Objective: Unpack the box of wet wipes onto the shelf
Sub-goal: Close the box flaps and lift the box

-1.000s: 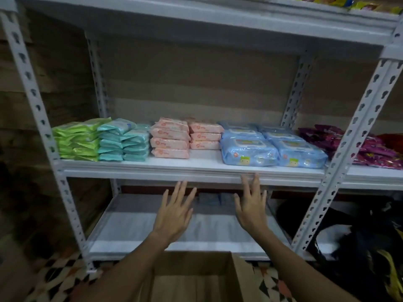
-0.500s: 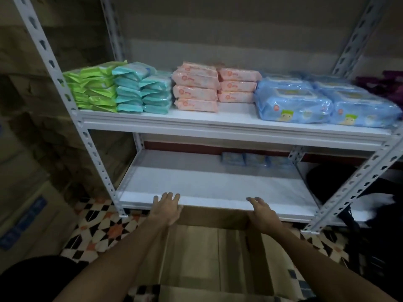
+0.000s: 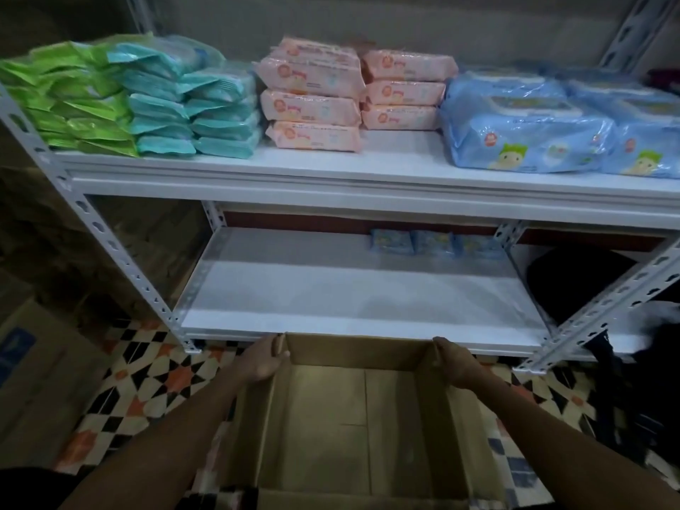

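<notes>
An open cardboard box [image 3: 353, 428] stands on the floor in front of the white shelf [image 3: 331, 178]; its inside shows only bare cardboard. My left hand [image 3: 263, 358] grips the box's left wall near the far corner. My right hand [image 3: 454, 362] grips the right wall near its far corner. On the shelf lie stacks of wet wipes: green packs [image 3: 66, 97], teal packs [image 3: 187, 104], pink packs [image 3: 312, 97] and large blue packs [image 3: 526, 130]. Small blue packs [image 3: 430, 242] sit at the back of the lower shelf [image 3: 349, 300].
Slotted white uprights [image 3: 121, 259] frame the rack. A second cardboard box [image 3: 33, 366] stands at the left on the patterned tile floor [image 3: 147, 380]. Dark bags [image 3: 625, 380] fill the space at the right.
My view has tilted down. Both hands dropped from in front of the middle shelf to the box and now grip its side walls.
</notes>
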The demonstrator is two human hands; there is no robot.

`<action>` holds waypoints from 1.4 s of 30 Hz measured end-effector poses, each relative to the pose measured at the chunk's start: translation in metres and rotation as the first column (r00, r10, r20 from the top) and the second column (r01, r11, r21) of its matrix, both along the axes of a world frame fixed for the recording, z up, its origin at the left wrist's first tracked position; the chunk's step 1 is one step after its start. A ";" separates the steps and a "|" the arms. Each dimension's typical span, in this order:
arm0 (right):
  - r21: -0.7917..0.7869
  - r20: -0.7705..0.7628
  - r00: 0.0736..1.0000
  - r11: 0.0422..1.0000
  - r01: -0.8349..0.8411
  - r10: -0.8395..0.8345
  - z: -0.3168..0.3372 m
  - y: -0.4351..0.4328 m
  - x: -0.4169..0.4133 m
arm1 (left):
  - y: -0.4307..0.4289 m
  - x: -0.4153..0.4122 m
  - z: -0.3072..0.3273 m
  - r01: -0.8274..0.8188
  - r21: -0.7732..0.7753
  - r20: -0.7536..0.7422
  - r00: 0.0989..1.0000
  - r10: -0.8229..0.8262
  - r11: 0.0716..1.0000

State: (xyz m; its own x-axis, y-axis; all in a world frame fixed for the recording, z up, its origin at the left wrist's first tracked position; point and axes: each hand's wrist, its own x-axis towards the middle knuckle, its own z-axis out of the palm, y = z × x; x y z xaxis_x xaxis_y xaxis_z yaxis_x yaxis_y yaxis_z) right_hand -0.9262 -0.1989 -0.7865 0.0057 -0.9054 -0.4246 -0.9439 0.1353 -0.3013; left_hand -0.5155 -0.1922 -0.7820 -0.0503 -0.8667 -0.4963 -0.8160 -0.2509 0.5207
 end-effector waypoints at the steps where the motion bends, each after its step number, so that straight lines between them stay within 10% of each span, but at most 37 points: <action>1: 0.006 0.007 1.000 1.000 0.003 -0.003 0.000 -0.002 -0.001 | 0.000 0.002 0.000 0.000 -0.004 0.038 0.999 0.000 1.000; 5: 0.039 -0.006 1.000 0.999 -0.020 0.021 0.004 -0.005 -0.010 | -0.016 0.015 0.011 0.286 -0.030 0.582 0.784 -0.216 0.958; 9: 0.074 -0.290 0.944 0.987 -0.142 0.157 0.018 -0.011 -0.013 | -0.044 0.007 0.051 0.366 0.068 0.662 0.679 -0.317 0.928; 14: 0.173 -0.592 0.720 0.930 -0.324 0.361 0.051 -0.030 0.020 | -0.070 -0.020 0.101 0.086 0.055 0.159 0.983 -0.094 0.995; 17: 0.186 -0.607 0.708 0.931 -0.314 0.360 0.073 -0.042 0.048 | -0.064 -0.033 0.097 0.002 0.178 -0.096 0.995 0.015 0.984; 25: 0.242 -0.002 1.000 0.970 -0.013 0.014 0.096 -0.063 0.064 | -0.037 -0.034 0.022 0.015 -0.074 -0.006 1.000 -0.015 0.997; 32: -0.074 0.203 0.945 0.958 0.277 -0.257 0.017 -0.004 0.031 | -0.004 -0.031 -0.013 -0.299 -0.211 -0.225 0.941 0.252 0.931; 42: 0.109 0.413 0.772 0.868 0.485 -0.483 0.016 0.024 0.039 | 0.020 -0.014 -0.009 -0.462 -0.002 -0.275 0.853 0.443 0.887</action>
